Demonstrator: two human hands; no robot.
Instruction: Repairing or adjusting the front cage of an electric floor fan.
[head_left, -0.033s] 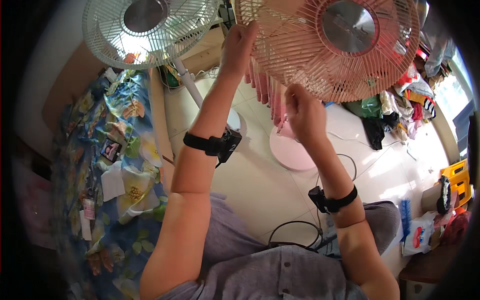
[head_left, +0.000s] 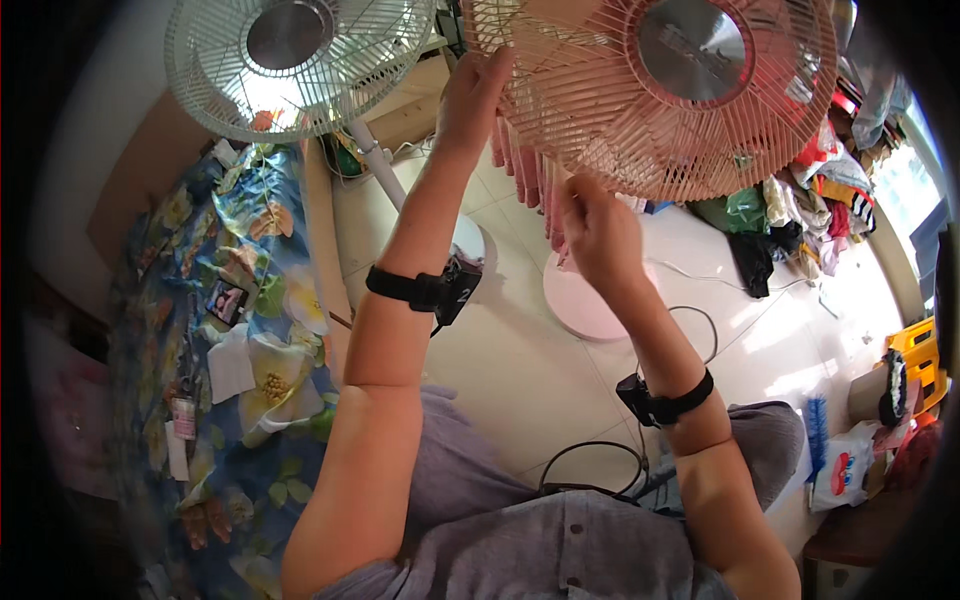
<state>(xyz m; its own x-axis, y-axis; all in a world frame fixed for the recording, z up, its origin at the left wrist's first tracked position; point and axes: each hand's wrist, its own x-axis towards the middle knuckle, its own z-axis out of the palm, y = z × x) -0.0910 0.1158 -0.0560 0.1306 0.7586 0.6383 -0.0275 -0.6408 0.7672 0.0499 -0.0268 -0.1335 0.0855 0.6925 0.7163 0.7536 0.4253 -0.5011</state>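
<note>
A pink fan's round wire grille fills the top right, facing me, with a grey disc at its centre. My left hand is raised and grips the grille's left rim. My right hand is closed on the grille's lower left edge, just in front of the pink blades behind it. Below my right hand, the fan's round pink base rests on the pale tiled floor. Both wrists wear black straps with small devices.
A white standing fan rises at top left on its pole. A floral sheet with small items lies on the left. At the right are a clothes pile, a yellow crate and a black cable.
</note>
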